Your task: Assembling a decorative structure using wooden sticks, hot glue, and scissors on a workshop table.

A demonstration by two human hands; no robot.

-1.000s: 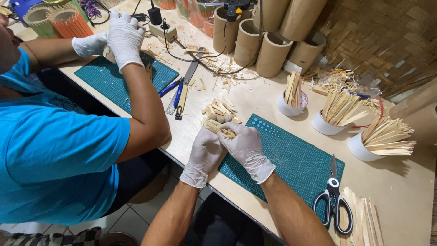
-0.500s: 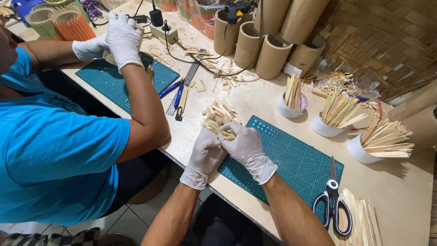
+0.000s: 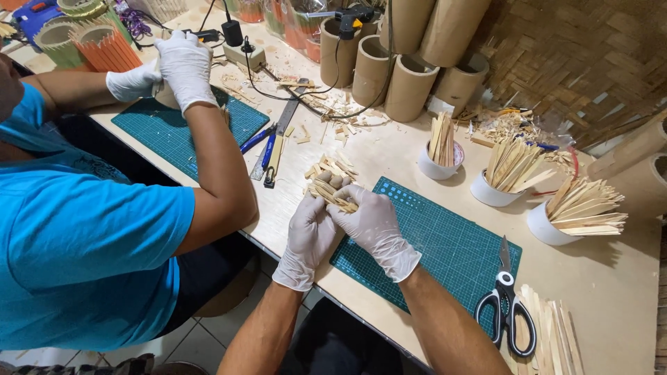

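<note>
Both gloved hands, left hand [image 3: 309,232] and right hand [image 3: 368,222], clenched round stick bundle [image 3: 333,194]; loose grip risks sticks slipping from fingers onto pile [image 3: 332,168] beyond.

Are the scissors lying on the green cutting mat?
No, the scissors lie on the bare table, just past the mat's right edge.

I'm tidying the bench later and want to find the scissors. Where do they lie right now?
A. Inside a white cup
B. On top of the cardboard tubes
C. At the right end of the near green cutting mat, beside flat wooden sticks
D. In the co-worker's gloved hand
C: the black-handled scissors lie flat at the right end of the green cutting mat, blades pointing away, next to loose flat wooden sticks, with no hand on them.
</note>
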